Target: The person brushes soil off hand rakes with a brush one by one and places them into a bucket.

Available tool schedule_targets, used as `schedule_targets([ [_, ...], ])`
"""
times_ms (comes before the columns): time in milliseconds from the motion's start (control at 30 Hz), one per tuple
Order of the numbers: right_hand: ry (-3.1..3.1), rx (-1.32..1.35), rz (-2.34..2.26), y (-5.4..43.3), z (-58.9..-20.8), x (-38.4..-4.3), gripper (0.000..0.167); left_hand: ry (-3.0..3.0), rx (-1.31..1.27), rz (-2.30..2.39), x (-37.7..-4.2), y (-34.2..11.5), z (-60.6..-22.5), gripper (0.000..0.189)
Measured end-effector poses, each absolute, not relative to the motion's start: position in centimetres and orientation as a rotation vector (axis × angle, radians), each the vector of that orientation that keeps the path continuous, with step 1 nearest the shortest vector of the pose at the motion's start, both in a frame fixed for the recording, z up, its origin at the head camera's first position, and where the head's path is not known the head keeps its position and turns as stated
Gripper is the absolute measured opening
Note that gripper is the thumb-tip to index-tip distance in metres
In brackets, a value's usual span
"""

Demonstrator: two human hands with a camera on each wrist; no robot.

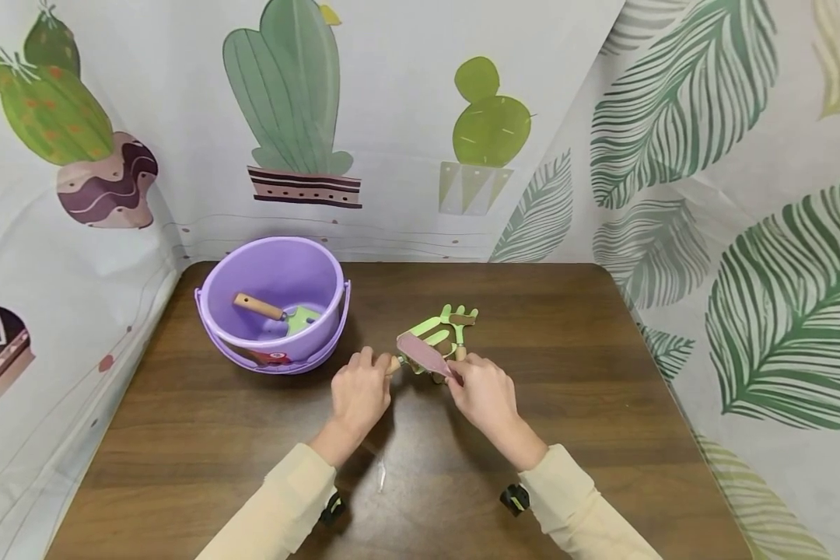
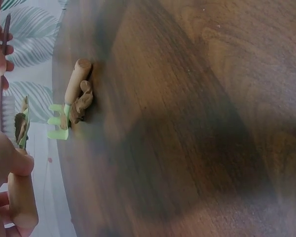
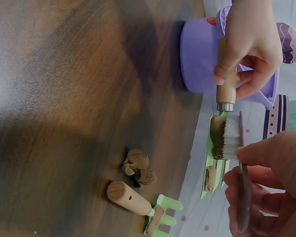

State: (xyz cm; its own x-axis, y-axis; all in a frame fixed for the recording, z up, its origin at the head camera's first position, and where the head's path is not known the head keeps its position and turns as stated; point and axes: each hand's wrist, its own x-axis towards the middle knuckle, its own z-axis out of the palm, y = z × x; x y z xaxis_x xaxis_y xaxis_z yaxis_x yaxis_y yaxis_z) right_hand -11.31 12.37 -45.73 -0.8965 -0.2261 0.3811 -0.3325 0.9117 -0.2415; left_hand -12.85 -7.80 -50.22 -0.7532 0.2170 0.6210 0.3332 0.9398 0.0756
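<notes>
Both my forearms reach forward and angle inward, bringing my left hand (image 1: 359, 389) and right hand (image 1: 485, 389) close together above the table (image 1: 567, 350). Between them, the green tool (image 3: 225, 101) has a round wooden handle, a metal collar and a pronged head bearing rough brown clumps (image 3: 217, 133), which the white bristles of a pink brush (image 1: 423, 354) touch. My left fingers curl round that handle; my right thumb and fingers pinch the brush. Just beyond my right hand lies a small green rake (image 3: 138, 202); beyond and left of my left, a purple bucket (image 1: 325, 327).
</notes>
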Motion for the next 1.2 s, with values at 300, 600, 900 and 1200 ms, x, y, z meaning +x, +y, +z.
schedule_targets([
  [300, -2.763, 0.449, 0.418, 12.4, -45.3, -10.9, 0.015, -2.427, -0.38, -0.244, -13.0, -8.1, -50.4, 0.025],
  [600, -2.79, 0.451, 0.444, 12.9, -45.3, -10.5, 0.012, -2.437, -0.379, -0.259, -13.2, -8.2, -50.4, 0.023],
  [900, -2.769, 0.459, 0.444, 13.4, -45.2, -10.3, 0.013, -2.453, -0.371, -0.269, -13.3, -8.1, -50.1, 0.026],
  [1200, -2.728, 0.469, 0.448, 13.7, -45.5, -9.9, 0.015, -2.483, -0.363, -0.286, -13.3, -8.1, -49.9, 0.025],
])
